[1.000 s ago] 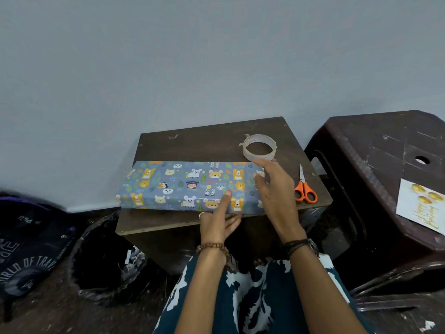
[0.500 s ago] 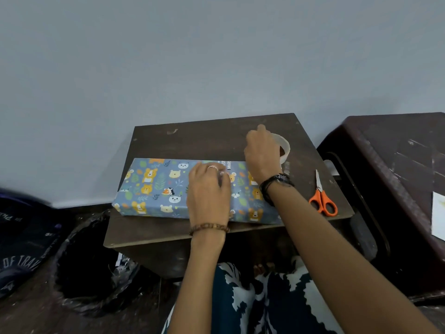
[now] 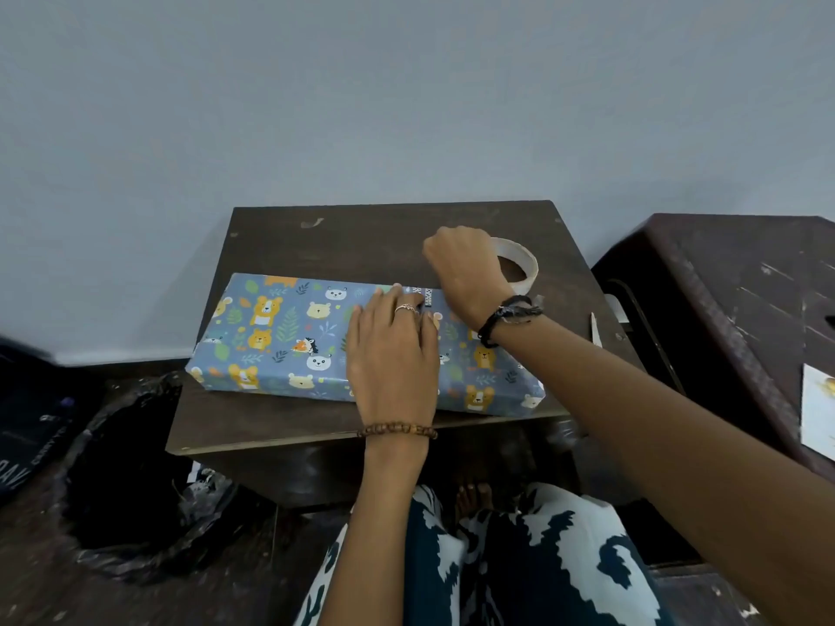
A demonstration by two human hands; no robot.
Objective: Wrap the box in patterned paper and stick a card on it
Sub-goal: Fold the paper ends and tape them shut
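The box [image 3: 280, 341], wrapped in blue paper with animal faces, lies on a small dark wooden table [image 3: 361, 232]. My left hand [image 3: 391, 354] lies flat on top of the box with straight fingers, pressing the paper near the far edge. Just past that edge, my right hand [image 3: 463, 268] has its fingers curled down over the left rim of the clear tape roll [image 3: 519, 264]; the fingertips are hidden. The white card [image 3: 818, 408] with gold print lies on a dark plastic stool [image 3: 732, 286] at the right edge of the view.
A scissor blade tip [image 3: 595, 329] shows beside my right forearm; the handles are hidden behind the arm. A black bin bag [image 3: 126, 481] sits on the floor left of the table. A dark printed bag [image 3: 27, 426] lies further left. A grey wall stands directly behind the table.
My left hand rose from the box's front edge onto its top. My right hand left the box's right end and reached to the tape roll. The view shifted right and closer.
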